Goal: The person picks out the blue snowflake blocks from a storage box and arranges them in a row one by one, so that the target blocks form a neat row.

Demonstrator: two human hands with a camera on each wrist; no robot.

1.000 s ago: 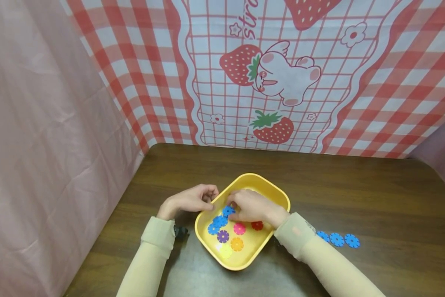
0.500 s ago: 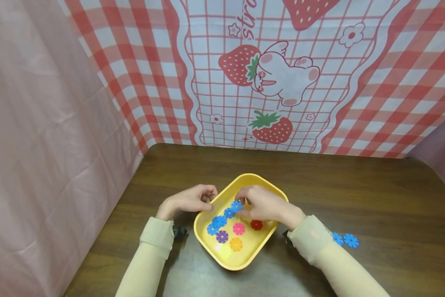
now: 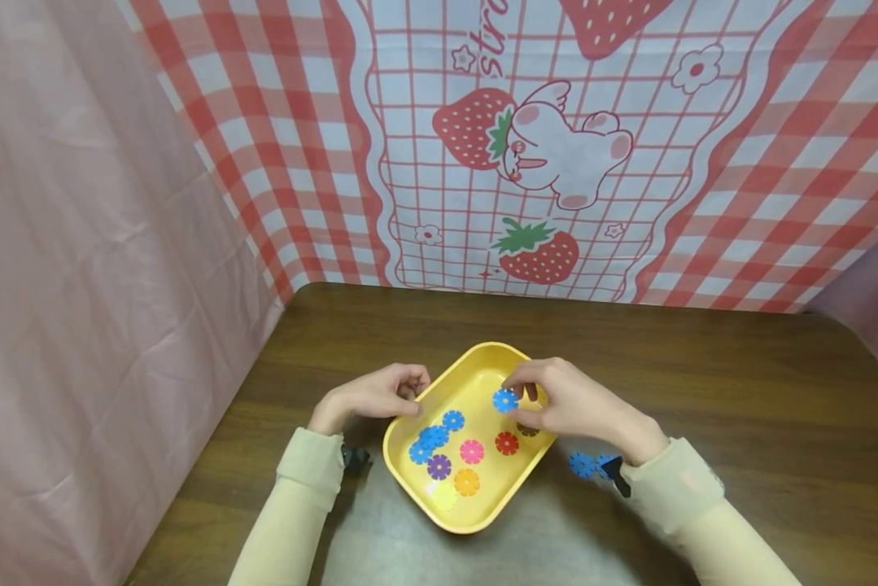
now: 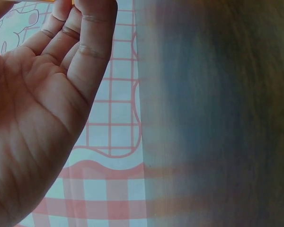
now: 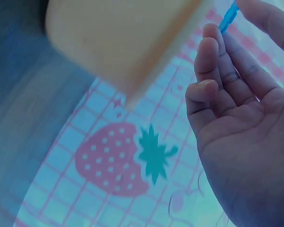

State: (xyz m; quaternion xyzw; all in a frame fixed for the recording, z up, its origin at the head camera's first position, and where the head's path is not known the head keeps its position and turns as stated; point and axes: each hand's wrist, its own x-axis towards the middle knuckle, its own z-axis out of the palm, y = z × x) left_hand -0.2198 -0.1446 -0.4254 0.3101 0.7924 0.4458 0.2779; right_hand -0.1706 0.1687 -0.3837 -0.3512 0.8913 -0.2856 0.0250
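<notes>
My right hand (image 3: 581,404) pinches a blue notched plastic disc (image 3: 505,400) between thumb and fingertips, above the right part of the yellow tray (image 3: 475,521). In the right wrist view, the blue disc (image 5: 228,18) shows edge-on between the fingertips. My left hand (image 3: 373,395) holds the tray's left rim, thumb at the edge and fingers curled. Inside the tray lie several overlapping blue discs (image 3: 433,438), and a purple (image 3: 439,466), a pink (image 3: 471,452), an orange (image 3: 466,483), a yellow (image 3: 444,496) and a red disc (image 3: 507,443). A brown disc (image 3: 529,430) is partly hidden under my right hand.
On the brown wooden table (image 3: 775,407), blue discs (image 3: 582,465) lie in a row right of the tray, partly covered by my right wrist. A red-and-white strawberry cloth (image 3: 534,163) hangs behind the table, and a pink curtain (image 3: 116,285) at the left.
My right hand has lifted a blue disc from the blue group and carried it to the right over the tray. The left hand and the tray have stayed in place.
</notes>
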